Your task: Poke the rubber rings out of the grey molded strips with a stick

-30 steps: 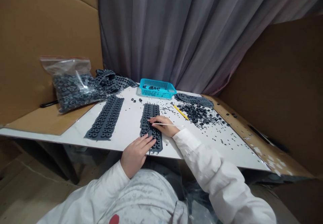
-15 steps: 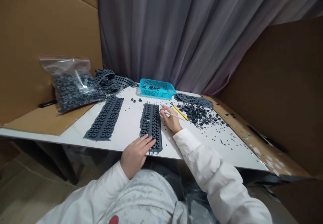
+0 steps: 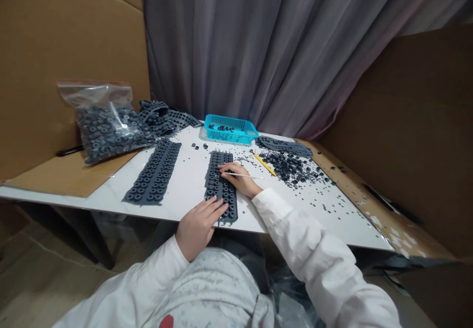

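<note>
A dark grey rubber strip of ring-shaped parts lies lengthwise on the white table. My left hand rests flat on the strip's near end, fingers stretched out together. My right hand lies over the strip's right side, pinching a thin white stick that points right. A second strip lies to the left, apart from both hands.
A clear bag of grey rings and a heap of strips sit at the back left. A blue basket stands at the back. Loose rings, a yellow pencil and another strip lie to the right.
My right hand went from the strip out to its upper right edge, then came back onto the strip with the stick. My left hand stayed put.
</note>
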`<move>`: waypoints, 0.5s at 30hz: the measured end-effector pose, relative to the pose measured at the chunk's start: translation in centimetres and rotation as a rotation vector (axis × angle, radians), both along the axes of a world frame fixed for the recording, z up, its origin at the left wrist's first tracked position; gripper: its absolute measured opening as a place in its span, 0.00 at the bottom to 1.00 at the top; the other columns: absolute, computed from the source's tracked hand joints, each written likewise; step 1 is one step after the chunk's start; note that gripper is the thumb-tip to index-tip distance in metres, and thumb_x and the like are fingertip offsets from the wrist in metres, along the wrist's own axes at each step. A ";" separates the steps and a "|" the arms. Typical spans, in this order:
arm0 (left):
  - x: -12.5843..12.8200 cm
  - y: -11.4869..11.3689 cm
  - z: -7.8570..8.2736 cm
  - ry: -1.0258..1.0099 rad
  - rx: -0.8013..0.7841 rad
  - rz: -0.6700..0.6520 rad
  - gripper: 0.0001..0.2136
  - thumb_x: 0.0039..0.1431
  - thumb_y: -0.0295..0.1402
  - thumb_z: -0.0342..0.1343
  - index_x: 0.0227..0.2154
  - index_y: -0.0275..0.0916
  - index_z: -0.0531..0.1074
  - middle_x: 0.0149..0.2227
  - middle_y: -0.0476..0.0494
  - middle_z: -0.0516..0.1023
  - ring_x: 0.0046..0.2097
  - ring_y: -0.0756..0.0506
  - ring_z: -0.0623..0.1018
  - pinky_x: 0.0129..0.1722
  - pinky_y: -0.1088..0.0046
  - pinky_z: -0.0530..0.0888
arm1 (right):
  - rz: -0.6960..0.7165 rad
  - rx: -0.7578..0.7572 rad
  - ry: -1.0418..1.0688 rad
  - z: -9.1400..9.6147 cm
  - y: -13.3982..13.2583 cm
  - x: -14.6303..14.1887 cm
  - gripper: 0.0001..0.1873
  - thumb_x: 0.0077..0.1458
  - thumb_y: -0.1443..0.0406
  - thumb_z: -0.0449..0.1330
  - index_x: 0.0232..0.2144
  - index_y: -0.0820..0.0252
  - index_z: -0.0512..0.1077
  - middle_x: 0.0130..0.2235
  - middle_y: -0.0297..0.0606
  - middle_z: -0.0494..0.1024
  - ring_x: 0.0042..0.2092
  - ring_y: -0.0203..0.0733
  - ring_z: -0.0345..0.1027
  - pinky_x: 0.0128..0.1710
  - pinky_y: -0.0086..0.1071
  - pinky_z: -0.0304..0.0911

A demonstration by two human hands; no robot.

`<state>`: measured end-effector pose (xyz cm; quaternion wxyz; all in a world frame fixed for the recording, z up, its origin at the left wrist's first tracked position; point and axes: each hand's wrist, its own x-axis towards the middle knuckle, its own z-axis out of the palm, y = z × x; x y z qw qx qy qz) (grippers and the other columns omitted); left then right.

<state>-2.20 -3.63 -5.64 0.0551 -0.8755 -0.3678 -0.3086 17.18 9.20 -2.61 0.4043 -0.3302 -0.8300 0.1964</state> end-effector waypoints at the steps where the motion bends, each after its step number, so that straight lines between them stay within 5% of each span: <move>1: 0.0 0.0 0.0 0.000 0.001 0.000 0.29 0.46 0.15 0.46 0.54 0.37 0.68 0.55 0.43 0.73 0.56 0.41 0.72 0.54 0.60 0.71 | 0.003 -0.001 -0.006 0.0 0.0 0.0 0.09 0.59 0.58 0.58 0.36 0.55 0.74 0.46 0.42 0.80 0.53 0.45 0.68 0.54 0.45 0.61; 15: 0.0 0.0 0.0 0.002 -0.005 0.002 0.30 0.46 0.15 0.46 0.54 0.37 0.68 0.55 0.43 0.73 0.56 0.41 0.72 0.54 0.59 0.71 | -0.032 0.062 -0.188 0.1 0.4 0.2 0.08 0.60 0.61 0.57 0.40 0.55 0.73 0.46 0.41 0.79 0.53 0.46 0.68 0.52 0.43 0.61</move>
